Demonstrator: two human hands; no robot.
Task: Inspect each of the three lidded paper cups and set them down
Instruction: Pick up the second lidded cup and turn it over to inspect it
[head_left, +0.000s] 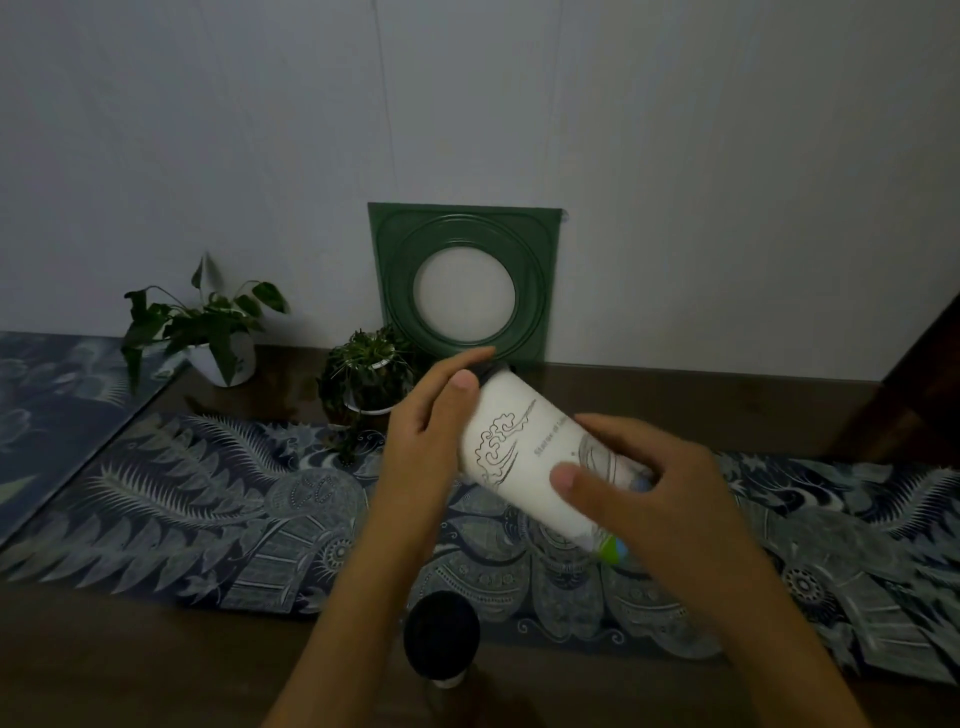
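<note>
Both hands (415, 441) (654, 483) hold the tipped paper cup (524, 462) in a snug grip mid-frame, likely to check its sides.

Home setting: potted plants (208, 332), patterned table runner (208, 499), decorative green frame (465, 280).

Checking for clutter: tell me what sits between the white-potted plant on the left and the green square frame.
In the head view, a second small potted plant stands between the white-potted plant and the green frame, on the table.
</note>
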